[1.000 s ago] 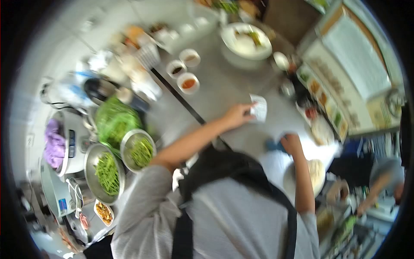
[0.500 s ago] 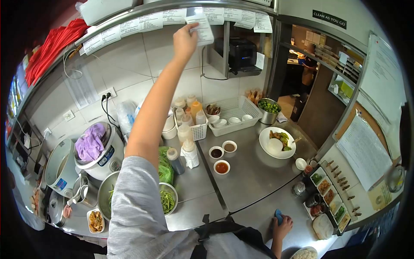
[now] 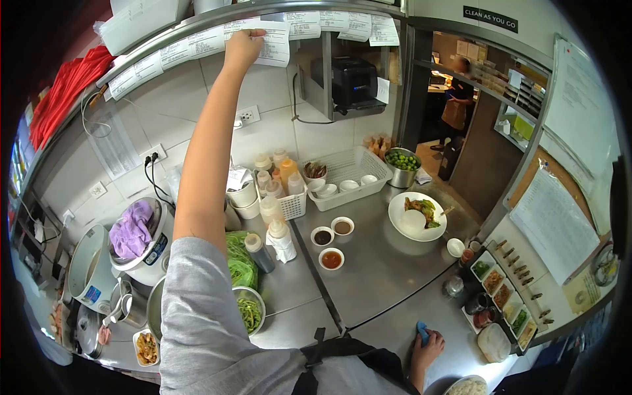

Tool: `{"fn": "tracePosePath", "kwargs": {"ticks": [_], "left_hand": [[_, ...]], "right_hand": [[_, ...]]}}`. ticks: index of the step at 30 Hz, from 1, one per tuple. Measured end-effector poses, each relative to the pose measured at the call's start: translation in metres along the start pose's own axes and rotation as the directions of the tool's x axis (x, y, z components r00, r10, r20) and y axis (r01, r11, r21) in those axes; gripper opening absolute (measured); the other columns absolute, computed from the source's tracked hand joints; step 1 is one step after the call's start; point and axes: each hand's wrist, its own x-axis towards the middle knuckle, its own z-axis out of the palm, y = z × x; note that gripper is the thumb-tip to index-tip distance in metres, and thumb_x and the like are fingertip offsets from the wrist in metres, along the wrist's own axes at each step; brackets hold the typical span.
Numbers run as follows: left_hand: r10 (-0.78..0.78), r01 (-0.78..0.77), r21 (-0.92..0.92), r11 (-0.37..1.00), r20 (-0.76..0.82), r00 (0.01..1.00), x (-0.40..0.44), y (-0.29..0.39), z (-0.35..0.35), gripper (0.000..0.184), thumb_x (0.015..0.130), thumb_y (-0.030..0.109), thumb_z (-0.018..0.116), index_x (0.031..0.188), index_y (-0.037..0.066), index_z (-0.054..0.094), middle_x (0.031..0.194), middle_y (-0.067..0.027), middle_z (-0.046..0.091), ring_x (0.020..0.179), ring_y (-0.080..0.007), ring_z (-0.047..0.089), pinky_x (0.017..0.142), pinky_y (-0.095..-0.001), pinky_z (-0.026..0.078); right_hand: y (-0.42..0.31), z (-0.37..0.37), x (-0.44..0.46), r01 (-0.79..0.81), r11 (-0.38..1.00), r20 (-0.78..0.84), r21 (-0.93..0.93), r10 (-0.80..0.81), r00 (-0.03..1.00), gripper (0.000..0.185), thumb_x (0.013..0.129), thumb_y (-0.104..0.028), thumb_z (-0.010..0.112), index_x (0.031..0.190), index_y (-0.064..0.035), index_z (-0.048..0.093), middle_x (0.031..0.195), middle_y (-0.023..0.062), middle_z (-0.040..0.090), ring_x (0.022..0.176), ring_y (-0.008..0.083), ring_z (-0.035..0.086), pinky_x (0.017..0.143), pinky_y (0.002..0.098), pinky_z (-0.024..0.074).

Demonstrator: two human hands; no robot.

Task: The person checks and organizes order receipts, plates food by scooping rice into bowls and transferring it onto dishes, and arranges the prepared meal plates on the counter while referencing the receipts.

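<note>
Raised high at the ticket rail [image 3: 172, 39], my left hand [image 3: 243, 47] pinches a printed order slip [image 3: 275, 47]. Other slips [image 3: 303, 25] hang along the rail on both sides of it. Low at the right, my right hand [image 3: 428, 349] rests on the steel counter, its fingers closed on a blue cloth [image 3: 422, 331]. Three small sauce bowls [image 3: 331, 259] stand on the counter between my arms. Farther back is a white plate [image 3: 397, 225] with a dome of rice and a cooked dish with greens.
Squeeze bottles [image 3: 288, 170] crowd a white basket, beside a perforated tray [image 3: 355, 172] with small cups. A pot of green citrus fruit [image 3: 401, 164] stands behind the plate. Garnish containers [image 3: 503, 299] line the right. A rice cooker [image 3: 148, 253] bears a purple cloth. Another person [image 3: 455, 108] stands beyond the doorway.
My left hand has moved left along the rail with the slip, which now lies against the hanging slips. The view has shifted slightly; my right hand stays on the cloth.
</note>
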Motion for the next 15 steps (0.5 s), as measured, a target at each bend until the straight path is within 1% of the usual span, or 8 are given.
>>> {"fn": "tracePosePath", "kwargs": {"ticks": [1, 4, 7, 8, 11, 14, 15], "left_hand": [[0.033, -0.033, 0.016, 0.999, -0.017, 0.999, 0.001, -0.006, 0.003, 0.026, 0.075, 0.018, 0.058, 0.097, 0.013, 0.071, 0.082, -0.015, 0.068, 0.078, -0.0268, 0.066, 0.076, -0.0355, 0.05], [0.007, -0.006, 0.01, 1.0, -0.103, 0.995, 0.008, 0.007, -0.002, 0.025, 0.076, 0.018, 0.06, 0.097, 0.013, 0.071, 0.092, -0.0163, 0.068, 0.088, -0.0295, 0.064, 0.082, -0.0369, 0.049], [-0.021, 0.017, -0.024, 1.0, -0.188, 0.982, 0.026, 0.006, 0.006, 0.024, 0.078, 0.024, 0.063, 0.098, 0.017, 0.072, 0.079, -0.0084, 0.067, 0.076, -0.0219, 0.064, 0.073, -0.0334, 0.048], [-0.069, 0.061, -0.06, 0.996, -0.137, 0.988, 0.027, 0.009, 0.003, 0.024, 0.078, 0.024, 0.063, 0.099, 0.016, 0.071, 0.079, -0.0091, 0.068, 0.077, -0.0241, 0.064, 0.073, -0.0338, 0.049], [-0.028, 0.055, 0.094, 0.994, -0.263, 0.964, 0.01, 0.021, 0.002, 0.023, 0.077, 0.024, 0.065, 0.099, 0.016, 0.068, 0.076, -0.009, 0.066, 0.075, -0.0253, 0.063, 0.072, -0.0363, 0.049], [0.145, 0.0, 0.367, 0.93, -0.369, 0.918, -0.019, 0.027, -0.001, 0.02, 0.078, 0.024, 0.066, 0.096, 0.017, 0.066, 0.07, -0.0062, 0.061, 0.072, -0.026, 0.06, 0.069, -0.0384, 0.048], [0.251, -0.073, 0.416, 0.907, -0.392, 0.885, -0.027, 0.028, 0.001, 0.018, 0.078, 0.023, 0.066, 0.094, 0.017, 0.065, 0.069, -0.006, 0.059, 0.071, -0.0261, 0.059, 0.068, -0.0388, 0.048]], "right_hand": [[-0.003, -0.002, 0.001, -0.008, 1.0, -0.001, 0.001, 0.008, 1.0, 0.03, 0.065, -0.015, 0.069, 0.094, -0.0103, 0.061, 0.1, 0.0091, 0.057, 0.098, 0.0312, 0.05, 0.09, 0.0439, 0.0359], [-0.005, -0.003, 0.002, 0.01, 1.0, 0.006, -0.011, -0.01, 1.0, 0.029, 0.066, -0.014, 0.069, 0.093, -0.0097, 0.061, 0.1, 0.0096, 0.056, 0.098, 0.0315, 0.05, 0.089, 0.0441, 0.0362], [-0.001, -0.002, 0.004, 0.032, 0.999, 0.023, -0.014, -0.032, 0.999, 0.028, 0.066, -0.014, 0.068, 0.093, -0.0091, 0.061, 0.1, 0.01, 0.056, 0.098, 0.0317, 0.05, 0.088, 0.0442, 0.0365], [0.001, -0.002, 0.004, 0.034, 0.999, 0.03, -0.015, -0.033, 0.999, 0.028, 0.066, -0.014, 0.068, 0.093, -0.0089, 0.06, 0.1, 0.0101, 0.056, 0.098, 0.0318, 0.05, 0.088, 0.0442, 0.0366], [0.003, 0.0, 0.002, 0.043, 0.999, 0.001, -0.003, -0.043, 0.999, 0.026, 0.067, -0.014, 0.067, 0.092, -0.0082, 0.061, 0.099, 0.0101, 0.056, 0.099, 0.0317, 0.05, 0.088, 0.0443, 0.0365], [0.0, -0.002, 0.002, 0.029, 1.0, -0.005, -0.001, -0.029, 1.0, 0.029, 0.069, -0.016, 0.066, 0.096, -0.0075, 0.059, 0.101, 0.0122, 0.056, 0.099, 0.0334, 0.05, 0.088, 0.0448, 0.037], [-0.002, -0.002, 0.003, 0.018, 1.0, -0.026, 0.021, -0.017, 1.0, 0.03, 0.069, -0.016, 0.066, 0.097, -0.0066, 0.058, 0.102, 0.013, 0.055, 0.099, 0.0342, 0.049, 0.088, 0.0452, 0.037]]}}
